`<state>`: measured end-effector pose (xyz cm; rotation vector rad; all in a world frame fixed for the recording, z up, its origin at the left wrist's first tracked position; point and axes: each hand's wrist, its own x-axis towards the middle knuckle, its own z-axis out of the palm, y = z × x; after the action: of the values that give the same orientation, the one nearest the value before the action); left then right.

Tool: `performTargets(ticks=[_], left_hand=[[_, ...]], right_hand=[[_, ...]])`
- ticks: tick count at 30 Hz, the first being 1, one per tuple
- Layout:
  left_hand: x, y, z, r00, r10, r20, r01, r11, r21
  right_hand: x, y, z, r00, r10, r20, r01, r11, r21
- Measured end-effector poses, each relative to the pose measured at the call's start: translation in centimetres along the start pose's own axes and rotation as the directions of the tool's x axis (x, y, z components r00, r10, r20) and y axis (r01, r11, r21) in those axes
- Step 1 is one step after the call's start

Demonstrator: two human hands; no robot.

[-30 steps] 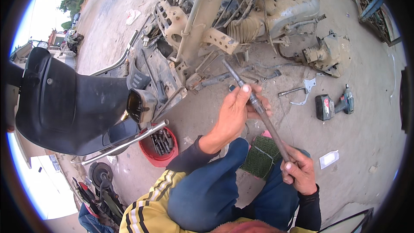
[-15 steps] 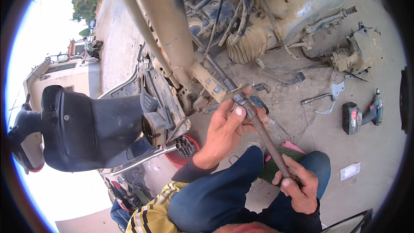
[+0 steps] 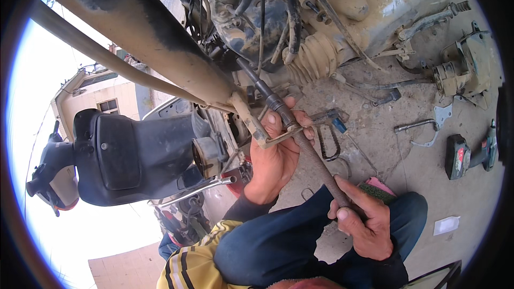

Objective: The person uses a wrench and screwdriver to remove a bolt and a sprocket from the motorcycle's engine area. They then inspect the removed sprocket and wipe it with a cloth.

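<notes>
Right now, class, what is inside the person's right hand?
The right hand grips the lower part of a ridged rod; its very end is covered and cannot be seen.

Two hands are counted between 4 and 5 o'clock, one ribbed rod centrally, one cordless driver at 3, one white packet at 4.

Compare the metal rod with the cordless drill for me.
Place: the metal rod is gripped by the left hand and right hand, while the cordless drill lies on the ground, untouched.
Shape: the rod is long, straight and slim; the drill is bulky, with a block-like battery.
Surface: the rod is brown-grey with a ridged stretch; the drill is mostly dark, with red on its battery.
Shared: both have a narrow end.
</notes>
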<state>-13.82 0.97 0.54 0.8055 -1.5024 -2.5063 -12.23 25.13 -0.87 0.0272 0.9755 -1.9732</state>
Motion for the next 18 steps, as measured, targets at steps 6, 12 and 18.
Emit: performTargets(ticks=[6,12,18], left_hand=[[-0.3,0.2,0.0,0.996,0.005,-0.089,0.008,0.988,0.151],[-0.6,0.6,0.1,0.989,-0.036,-0.142,0.056,0.988,0.142],[-0.9,0.8,-0.3,0.992,-0.039,-0.120,0.053,0.991,0.119]], right_hand=[[-0.1,2.6,1.2,0.994,0.099,0.053,-0.112,0.846,0.521],[-0.6,2.8,2.2,1.000,-0.001,-0.019,0.004,0.982,0.190],[0.2,2.6,1.6,0.986,-0.164,0.039,0.167,0.982,-0.090]])
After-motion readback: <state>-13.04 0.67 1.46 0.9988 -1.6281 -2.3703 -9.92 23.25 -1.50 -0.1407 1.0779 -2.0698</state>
